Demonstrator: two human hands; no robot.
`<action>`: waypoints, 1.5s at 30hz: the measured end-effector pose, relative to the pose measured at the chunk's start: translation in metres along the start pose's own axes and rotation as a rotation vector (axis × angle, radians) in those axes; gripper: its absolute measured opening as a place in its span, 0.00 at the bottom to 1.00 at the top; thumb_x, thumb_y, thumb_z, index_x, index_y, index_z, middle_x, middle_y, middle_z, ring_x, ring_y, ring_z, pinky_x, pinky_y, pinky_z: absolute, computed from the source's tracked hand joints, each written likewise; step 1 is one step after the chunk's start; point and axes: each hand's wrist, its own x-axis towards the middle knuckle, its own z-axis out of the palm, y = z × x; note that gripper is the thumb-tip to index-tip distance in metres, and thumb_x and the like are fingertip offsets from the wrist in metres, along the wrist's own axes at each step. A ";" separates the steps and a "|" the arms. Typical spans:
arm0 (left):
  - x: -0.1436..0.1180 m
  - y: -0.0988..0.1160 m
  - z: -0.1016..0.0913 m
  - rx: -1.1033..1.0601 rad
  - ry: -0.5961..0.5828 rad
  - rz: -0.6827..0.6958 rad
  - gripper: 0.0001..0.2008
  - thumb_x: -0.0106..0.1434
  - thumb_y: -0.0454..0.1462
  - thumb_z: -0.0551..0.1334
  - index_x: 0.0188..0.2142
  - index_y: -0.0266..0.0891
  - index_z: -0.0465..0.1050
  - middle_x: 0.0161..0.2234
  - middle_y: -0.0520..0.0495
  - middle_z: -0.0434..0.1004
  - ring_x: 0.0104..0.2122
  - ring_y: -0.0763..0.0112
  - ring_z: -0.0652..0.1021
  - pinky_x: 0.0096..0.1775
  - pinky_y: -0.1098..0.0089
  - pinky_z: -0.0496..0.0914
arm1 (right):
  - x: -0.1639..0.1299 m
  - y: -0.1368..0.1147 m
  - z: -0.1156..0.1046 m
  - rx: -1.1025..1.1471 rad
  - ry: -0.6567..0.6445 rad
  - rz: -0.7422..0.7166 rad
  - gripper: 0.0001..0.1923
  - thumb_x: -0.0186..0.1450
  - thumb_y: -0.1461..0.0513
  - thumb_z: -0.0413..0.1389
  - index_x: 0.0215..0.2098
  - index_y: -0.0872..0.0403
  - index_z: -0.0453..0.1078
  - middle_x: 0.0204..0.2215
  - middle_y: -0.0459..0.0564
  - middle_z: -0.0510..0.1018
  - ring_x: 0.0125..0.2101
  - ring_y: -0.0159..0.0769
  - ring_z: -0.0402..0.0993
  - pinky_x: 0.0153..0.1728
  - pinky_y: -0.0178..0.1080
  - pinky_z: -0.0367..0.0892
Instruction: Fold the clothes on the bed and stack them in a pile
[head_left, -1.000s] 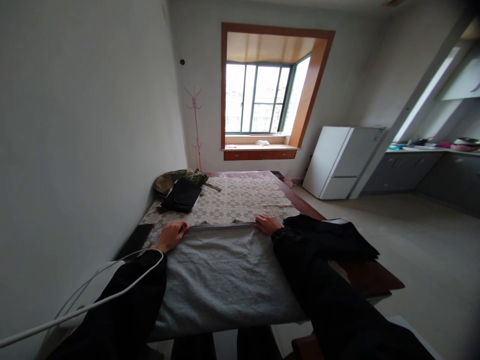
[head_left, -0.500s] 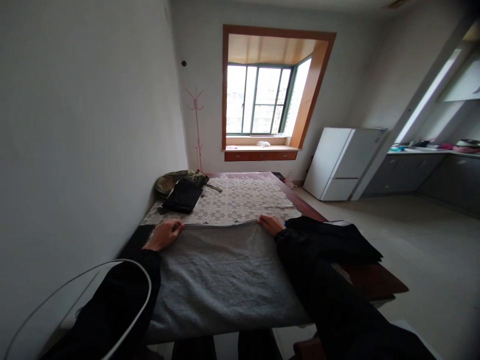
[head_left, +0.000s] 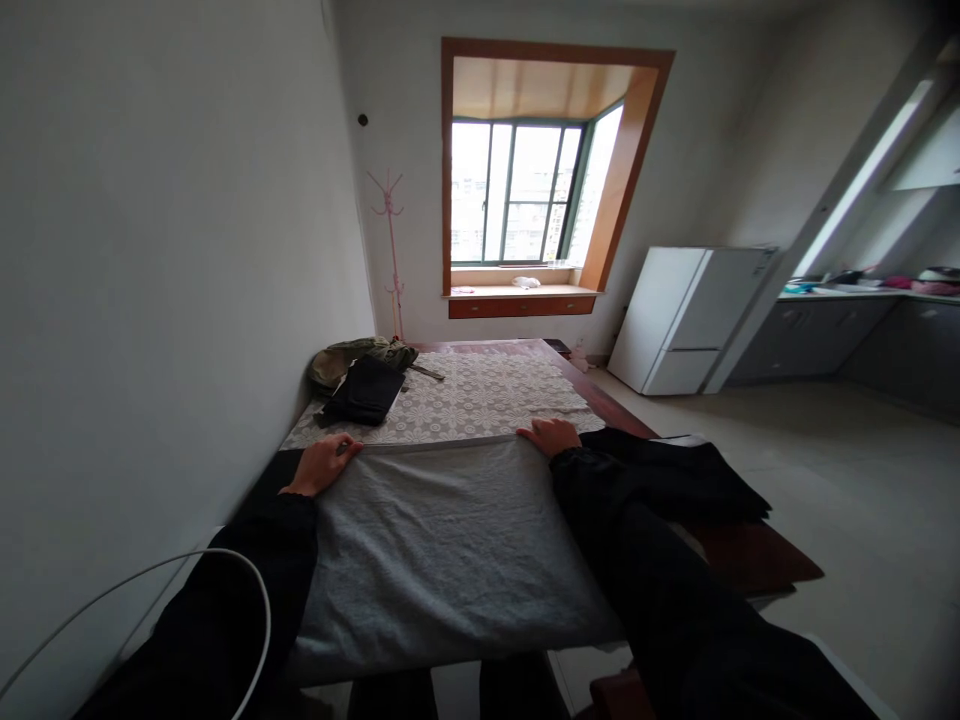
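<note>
Patterned tablecloth [head_left: 480, 395], one, on reddish table [head_left: 606, 400]; grey cloth [head_left: 457, 540] spread at the near end. My left hand [head_left: 322, 463] pinches the far left corner; my right hand [head_left: 551, 436] pinches the far right, edge straight between. Outward: black case [head_left: 366, 390], olive bag [head_left: 330, 365], far left; dark fabric [head_left: 701, 480], right; white fridge [head_left: 682, 320], beyond.

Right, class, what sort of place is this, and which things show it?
Probably a home's dining area beside a kitchen: a cloth-covered table, a white fridge and grey kitchen cabinets.
</note>
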 end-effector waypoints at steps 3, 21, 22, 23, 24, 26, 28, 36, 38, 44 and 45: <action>0.004 -0.002 0.002 0.036 0.020 -0.013 0.27 0.69 0.59 0.49 0.41 0.44 0.78 0.43 0.42 0.82 0.45 0.53 0.80 0.44 0.62 0.70 | 0.003 -0.001 0.001 -0.010 0.031 0.025 0.34 0.72 0.38 0.42 0.43 0.53 0.77 0.42 0.59 0.83 0.46 0.49 0.78 0.44 0.42 0.65; 0.000 0.034 0.003 0.258 0.053 0.059 0.15 0.70 0.44 0.56 0.47 0.39 0.76 0.50 0.36 0.79 0.54 0.49 0.75 0.57 0.52 0.63 | -0.007 -0.024 0.002 -0.009 0.087 0.049 0.22 0.73 0.51 0.51 0.57 0.56 0.71 0.58 0.64 0.75 0.59 0.55 0.67 0.60 0.54 0.55; -0.005 0.044 0.008 0.231 0.071 0.093 0.15 0.70 0.41 0.55 0.50 0.39 0.75 0.52 0.36 0.78 0.55 0.51 0.74 0.59 0.53 0.62 | -0.013 -0.032 0.001 0.025 0.105 0.004 0.21 0.73 0.53 0.51 0.59 0.54 0.70 0.60 0.62 0.73 0.60 0.53 0.66 0.61 0.54 0.55; -0.011 0.055 0.014 0.194 0.067 0.130 0.16 0.71 0.41 0.53 0.52 0.40 0.74 0.54 0.37 0.78 0.57 0.53 0.73 0.60 0.54 0.62 | -0.020 -0.042 0.001 0.073 0.102 -0.056 0.21 0.73 0.54 0.50 0.60 0.53 0.69 0.62 0.60 0.71 0.60 0.51 0.65 0.62 0.53 0.55; -0.018 0.066 0.021 0.154 0.046 0.161 0.18 0.72 0.41 0.52 0.54 0.41 0.74 0.57 0.39 0.76 0.59 0.55 0.72 0.62 0.55 0.61 | -0.028 -0.054 0.003 0.132 0.079 -0.130 0.22 0.73 0.54 0.49 0.62 0.51 0.68 0.64 0.58 0.70 0.61 0.49 0.65 0.62 0.51 0.56; -0.031 0.086 0.036 0.099 -0.037 0.191 0.22 0.72 0.45 0.51 0.60 0.43 0.70 0.64 0.41 0.71 0.64 0.55 0.68 0.65 0.54 0.57 | -0.043 -0.078 0.010 0.235 0.010 -0.270 0.27 0.73 0.50 0.47 0.67 0.48 0.63 0.69 0.54 0.64 0.66 0.48 0.59 0.63 0.49 0.56; -0.040 0.101 0.048 0.087 -0.136 0.177 0.27 0.73 0.50 0.49 0.67 0.46 0.64 0.71 0.44 0.61 0.70 0.54 0.59 0.68 0.48 0.52 | -0.055 -0.099 0.017 0.287 -0.070 -0.311 0.33 0.73 0.46 0.46 0.72 0.44 0.55 0.73 0.49 0.55 0.71 0.52 0.48 0.67 0.55 0.50; -0.037 0.114 0.038 0.125 -0.387 0.113 0.38 0.70 0.57 0.45 0.74 0.45 0.49 0.76 0.46 0.43 0.74 0.50 0.44 0.69 0.39 0.41 | -0.055 -0.122 0.009 0.300 -0.229 -0.276 0.38 0.71 0.41 0.42 0.74 0.46 0.52 0.75 0.49 0.49 0.74 0.59 0.31 0.68 0.69 0.27; -0.035 0.121 0.036 0.131 -0.396 0.092 0.38 0.70 0.57 0.45 0.73 0.43 0.51 0.75 0.44 0.44 0.74 0.50 0.44 0.69 0.39 0.41 | -0.052 -0.127 0.004 0.272 -0.197 -0.301 0.37 0.70 0.43 0.45 0.72 0.50 0.57 0.73 0.54 0.55 0.74 0.56 0.33 0.69 0.66 0.26; -0.042 0.134 0.052 0.114 -0.295 0.028 0.41 0.70 0.59 0.43 0.74 0.40 0.47 0.76 0.40 0.42 0.74 0.50 0.43 0.69 0.39 0.39 | -0.052 -0.143 0.013 0.311 -0.190 -0.232 0.41 0.72 0.44 0.41 0.75 0.57 0.48 0.76 0.58 0.43 0.75 0.48 0.32 0.71 0.55 0.31; -0.044 0.134 0.054 0.107 -0.290 0.035 0.42 0.69 0.60 0.43 0.75 0.42 0.46 0.76 0.41 0.41 0.74 0.49 0.43 0.68 0.38 0.39 | -0.052 -0.143 0.015 0.317 -0.205 -0.233 0.42 0.72 0.43 0.39 0.76 0.57 0.45 0.76 0.57 0.40 0.75 0.48 0.31 0.71 0.55 0.30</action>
